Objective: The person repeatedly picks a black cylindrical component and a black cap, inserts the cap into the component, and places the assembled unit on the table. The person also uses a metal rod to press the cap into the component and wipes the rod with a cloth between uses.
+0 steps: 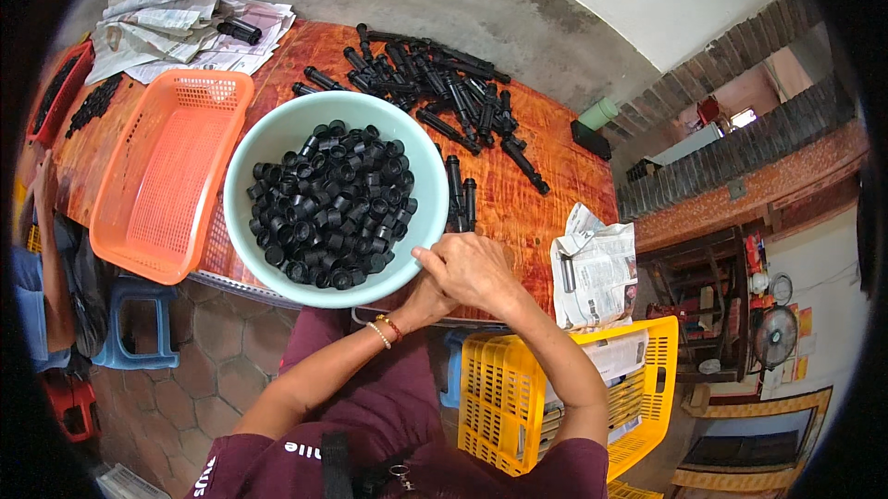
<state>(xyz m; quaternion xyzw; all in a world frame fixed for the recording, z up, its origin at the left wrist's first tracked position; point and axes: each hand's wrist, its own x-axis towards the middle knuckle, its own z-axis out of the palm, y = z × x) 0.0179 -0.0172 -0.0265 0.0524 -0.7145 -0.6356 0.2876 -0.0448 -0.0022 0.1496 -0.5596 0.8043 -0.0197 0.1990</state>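
Note:
A pale green basin (242, 152) full of small black plastic caps (333, 198) sits at the table's near edge, in front of me. My right hand (474, 270) is at the basin's near right side, its thumb over the rim and its fingers curled. Just below it, my left hand (424, 303), with bracelets at the wrist, meets the right hand near the basin's outer wall. The right hand covers the left fingers, so their grip is hidden. Close beyond the right hand lie a few black tubes (470, 203). A larger heap of black tubular parts (444, 83) spreads behind the basin.
An orange basket (157, 194) stands left of the basin. Newspapers (166, 27) lie at the far left, and a folded newspaper (594, 268) at the right edge. A yellow crate (499, 397) is beside me, a blue stool (139, 323) at lower left. Another person's arm (54, 258) shows far left.

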